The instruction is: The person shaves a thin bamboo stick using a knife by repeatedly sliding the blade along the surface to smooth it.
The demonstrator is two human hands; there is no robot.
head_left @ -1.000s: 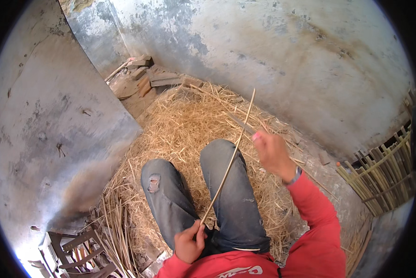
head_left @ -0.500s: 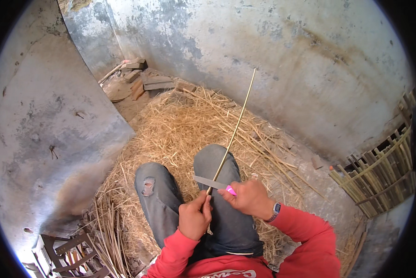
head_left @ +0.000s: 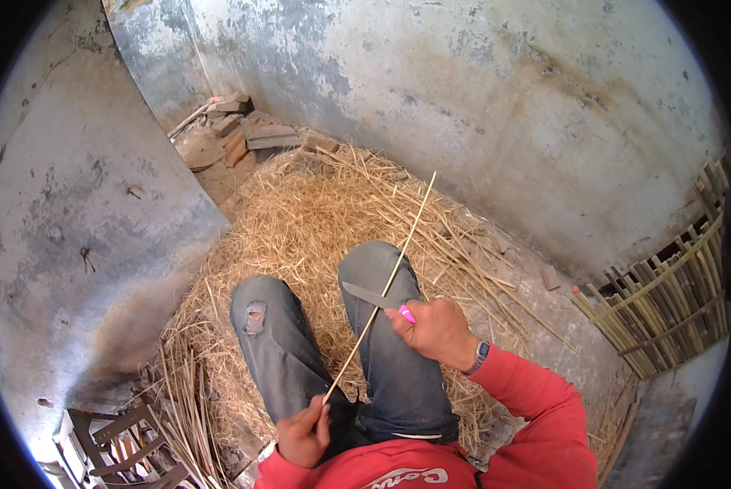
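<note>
A thin pale strip, apparently split bamboo, slants from my lap up past my right knee. Its lower end is pinched in my left hand, close to my waist. My right hand grips a knife by its pink handle, most of which the fingers cover. The flat grey blade points left and lies across the strip just over my right thigh. My right thumb rests by the strip where blade and strip meet.
Pale shavings cover the floor around my legs. Long strips lie on the right, more at lower left beside a dark chair. Bricks sit at the far corner. A slatted bamboo piece leans right. Worn walls enclose the space.
My left hand has drawn the strip down and left toward my waist, so its far tip is lower. The knife in my right hand has stayed nearly in place.
</note>
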